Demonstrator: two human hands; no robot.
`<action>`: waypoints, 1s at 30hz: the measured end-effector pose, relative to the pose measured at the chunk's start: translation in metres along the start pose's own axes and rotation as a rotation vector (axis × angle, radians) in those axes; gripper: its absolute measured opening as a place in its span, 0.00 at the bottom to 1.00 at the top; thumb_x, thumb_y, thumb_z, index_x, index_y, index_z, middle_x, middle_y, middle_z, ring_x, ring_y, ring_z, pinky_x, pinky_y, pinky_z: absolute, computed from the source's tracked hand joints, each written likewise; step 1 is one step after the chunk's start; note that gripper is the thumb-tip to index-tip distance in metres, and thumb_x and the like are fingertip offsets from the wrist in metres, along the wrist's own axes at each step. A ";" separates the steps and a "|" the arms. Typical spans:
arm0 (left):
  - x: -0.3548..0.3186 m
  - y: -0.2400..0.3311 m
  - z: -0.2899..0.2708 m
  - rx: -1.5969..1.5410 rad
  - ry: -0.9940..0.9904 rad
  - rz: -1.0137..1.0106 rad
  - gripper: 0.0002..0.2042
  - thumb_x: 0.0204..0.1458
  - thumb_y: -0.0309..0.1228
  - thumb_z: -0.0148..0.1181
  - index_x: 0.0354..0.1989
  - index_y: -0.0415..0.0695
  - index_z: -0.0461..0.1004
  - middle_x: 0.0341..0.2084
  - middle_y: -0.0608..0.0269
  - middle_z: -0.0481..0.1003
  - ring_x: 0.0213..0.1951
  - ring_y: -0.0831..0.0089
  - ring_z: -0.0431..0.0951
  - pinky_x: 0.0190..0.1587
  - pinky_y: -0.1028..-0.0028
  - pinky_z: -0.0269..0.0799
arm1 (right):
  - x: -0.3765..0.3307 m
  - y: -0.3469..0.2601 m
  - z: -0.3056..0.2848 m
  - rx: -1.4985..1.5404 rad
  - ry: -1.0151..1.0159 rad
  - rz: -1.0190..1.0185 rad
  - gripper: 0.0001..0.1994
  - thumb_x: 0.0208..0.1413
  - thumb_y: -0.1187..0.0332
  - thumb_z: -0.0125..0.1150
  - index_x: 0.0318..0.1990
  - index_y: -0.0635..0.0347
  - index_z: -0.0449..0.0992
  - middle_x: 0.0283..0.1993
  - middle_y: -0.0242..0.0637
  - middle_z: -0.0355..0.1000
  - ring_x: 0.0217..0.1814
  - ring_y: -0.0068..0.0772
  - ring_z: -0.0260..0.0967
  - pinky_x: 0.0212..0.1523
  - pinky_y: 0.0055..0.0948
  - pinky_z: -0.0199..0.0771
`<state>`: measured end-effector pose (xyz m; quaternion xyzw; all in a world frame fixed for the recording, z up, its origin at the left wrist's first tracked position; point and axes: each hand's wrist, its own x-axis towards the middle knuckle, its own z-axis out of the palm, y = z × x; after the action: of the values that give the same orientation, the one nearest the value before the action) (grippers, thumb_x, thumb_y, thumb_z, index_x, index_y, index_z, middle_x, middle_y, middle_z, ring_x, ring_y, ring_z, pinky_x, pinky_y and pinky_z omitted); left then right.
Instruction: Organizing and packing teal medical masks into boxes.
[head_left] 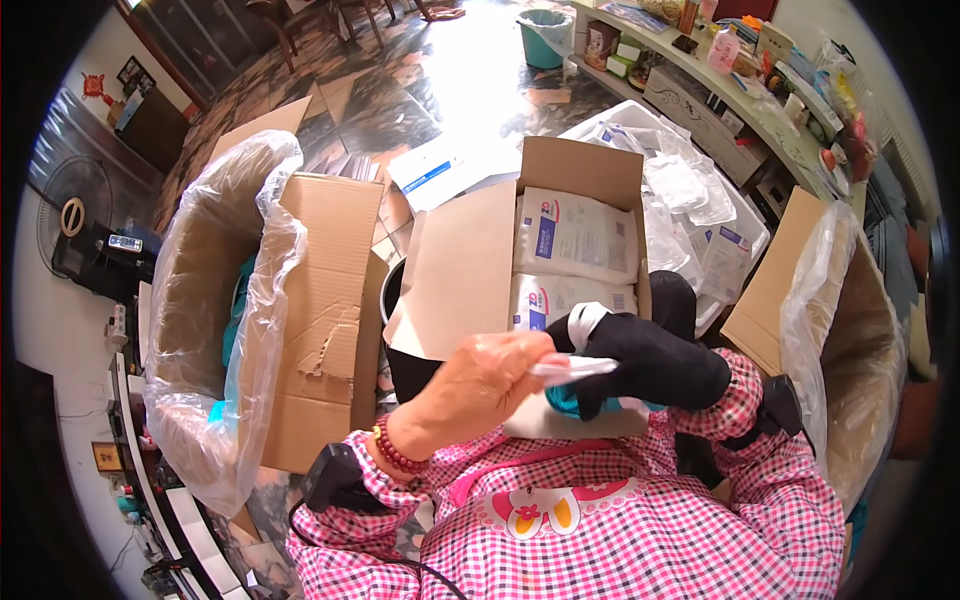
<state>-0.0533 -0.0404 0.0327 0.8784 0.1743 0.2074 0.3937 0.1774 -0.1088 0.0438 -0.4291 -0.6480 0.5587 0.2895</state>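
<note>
My left hand [475, 385], bare with a red bead bracelet at the wrist, pinches a slim white flat piece [590, 368], blurred at its end. Beside it my right hand [655, 365], in a black glove, has its fingers curled over a teal thing [565, 402], mostly hidden. A white band or scrap [586, 322] shows at the glove's upper edge; I cannot tell what it is. Both hands are over the near edge of an open carton [455, 255]. White plastic packs with printing [580, 235] lie inside it.
At the left stands a carton [320, 310] lined with clear plastic, teal items [240, 310] inside. Another lined carton [860, 370] is at the right. A white bin [755, 240] of clear packaging sits behind. Farther off are a cluttered shelf [670, 40] and a teal bucket [545, 45].
</note>
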 end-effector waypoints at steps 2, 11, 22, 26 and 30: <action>-0.005 0.004 0.003 -0.253 -0.086 -0.013 0.07 0.63 0.30 0.58 0.39 0.38 0.72 0.24 0.53 0.69 0.27 0.56 0.75 0.30 0.62 0.69 | -0.007 -0.007 0.003 0.165 -0.056 0.048 0.04 0.57 0.68 0.67 0.34 0.57 0.84 0.50 0.45 0.75 0.50 0.38 0.75 0.49 0.38 0.73; -0.022 -0.005 0.043 -0.718 -0.029 0.091 0.10 0.63 0.26 0.54 0.47 0.36 0.77 0.38 0.54 0.79 0.40 0.61 0.79 0.46 0.66 0.73 | -0.003 0.006 0.034 -0.129 -0.113 -0.368 0.35 0.55 0.64 0.72 0.69 0.59 0.65 0.68 0.52 0.64 0.69 0.49 0.64 0.67 0.40 0.65; -0.042 0.032 0.028 -0.447 -0.331 0.272 0.10 0.63 0.34 0.56 0.43 0.38 0.73 0.37 0.49 0.77 0.35 0.50 0.80 0.37 0.62 0.78 | -0.042 -0.028 0.035 0.294 -0.609 -0.130 0.11 0.58 0.65 0.66 0.42 0.62 0.75 0.40 0.41 0.73 0.44 0.41 0.71 0.45 0.38 0.70; -0.062 0.035 0.014 -0.377 -0.333 0.212 0.15 0.65 0.38 0.57 0.31 0.41 0.67 0.26 0.56 0.69 0.26 0.57 0.74 0.28 0.64 0.71 | -0.050 -0.013 0.050 0.319 -0.606 0.149 0.10 0.59 0.65 0.63 0.37 0.63 0.75 0.35 0.39 0.72 0.38 0.37 0.71 0.39 0.35 0.69; -0.087 0.034 0.013 -0.425 -0.311 0.104 0.15 0.66 0.35 0.55 0.28 0.41 0.66 0.23 0.56 0.68 0.24 0.58 0.72 0.28 0.63 0.69 | -0.073 0.032 0.091 0.329 -0.512 0.442 0.11 0.60 0.65 0.61 0.32 0.64 0.75 0.29 0.38 0.71 0.33 0.32 0.71 0.34 0.32 0.69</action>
<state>-0.1159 -0.1108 0.0314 0.8052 0.0190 0.1216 0.5801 0.1405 -0.2161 0.0017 -0.3528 -0.4928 0.7935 0.0559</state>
